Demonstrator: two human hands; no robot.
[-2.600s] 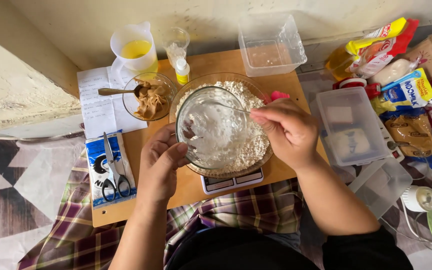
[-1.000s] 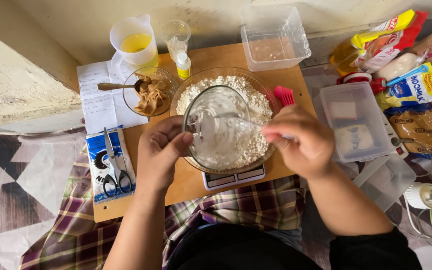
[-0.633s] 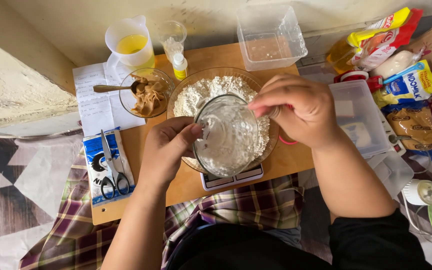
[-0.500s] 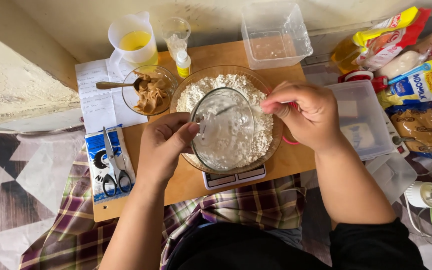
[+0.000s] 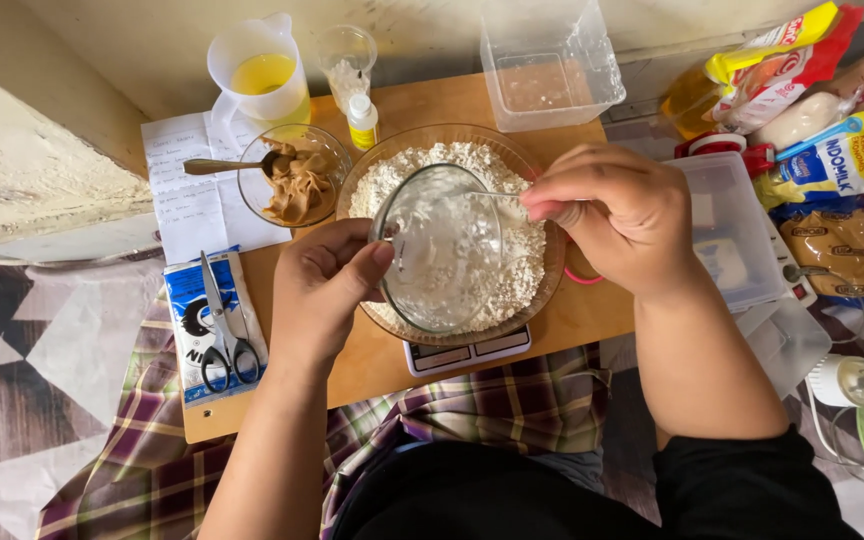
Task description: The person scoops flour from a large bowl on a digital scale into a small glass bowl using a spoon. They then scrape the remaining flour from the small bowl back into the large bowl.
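Left hand [image 5: 320, 290] clamped on the tilted small glass bowl [image 5: 442, 250] directly above the big bowl [image 5: 542, 290] of flour, right hand [image 5: 617, 215] pinched on a spoon [image 5: 500, 196] (handle hidden): scrape gently, keeping the rim over the flour.

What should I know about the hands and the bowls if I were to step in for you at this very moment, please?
Left hand: grips the small clear glass bowl by its rim, tilted over the large glass bowl of white flour.
Right hand: holds a thin utensil, mostly hidden, reaching into the small bowl.
Large bowl sits on a white kitchen scale on the wooden board.
Done: most of the small bowl's powder appears to be out; a white film clings inside.
Left: apparently scraping out the residue. The glass bowl of brown paste and the jug of yellow liquid look unused.
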